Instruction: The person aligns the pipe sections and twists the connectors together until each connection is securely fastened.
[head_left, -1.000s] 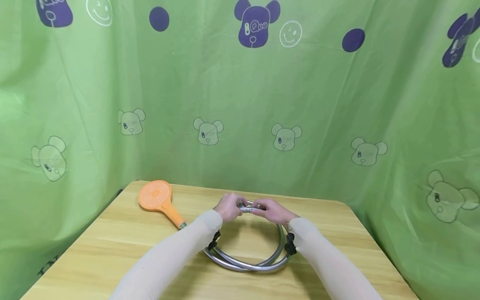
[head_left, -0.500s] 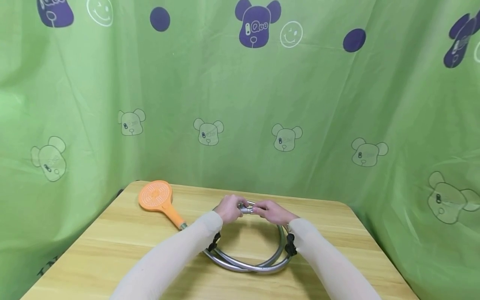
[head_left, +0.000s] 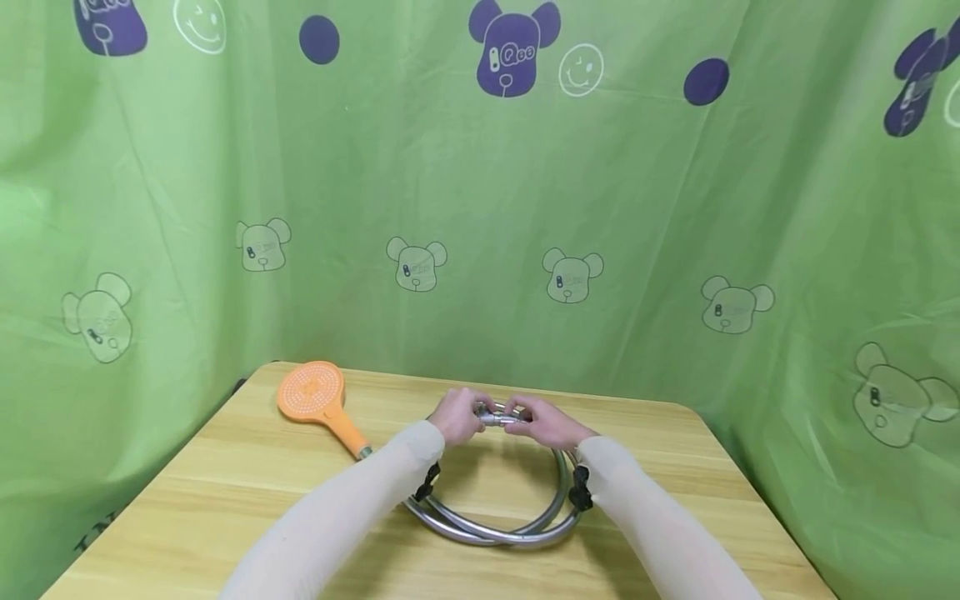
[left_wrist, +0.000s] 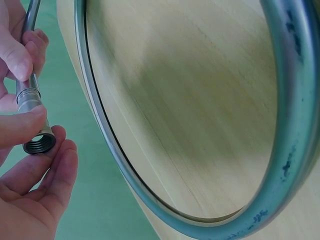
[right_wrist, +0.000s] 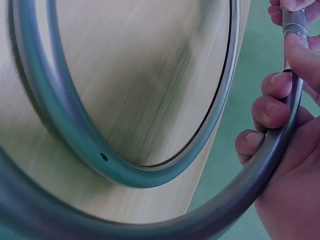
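Note:
A long silver shower hose (head_left: pixel 517 537) lies looped on the table, and its end is raised between both hands. The left hand (head_left: pixel 456 415) pinches the metal connector (head_left: pixel 491 419) on that end. In the left wrist view, the connector's threaded opening (left_wrist: pixel 40 144) shows between thumb and fingers. Just behind the connector, the right hand (head_left: pixel 551 423) holds the hose; in the right wrist view its fingers (right_wrist: pixel 270 111) are curled round it. An orange handheld shower head (head_left: pixel 311 392) rests face up at the table's back left, its handle end joined to a metal fitting (head_left: pixel 365 452) near the left forearm.
The wooden table (head_left: pixel 247 500) carries the hose loops in front of the hands and under the wrists. Behind and at both sides hangs a green curtain (head_left: pixel 480 325) with bear prints. Black straps (head_left: pixel 580 489) sit on both wrists.
The right hand's fingers have shifted on the hose beside the connector and now arch more than half a second ago. The left hand, hose loops and shower head stay in place.

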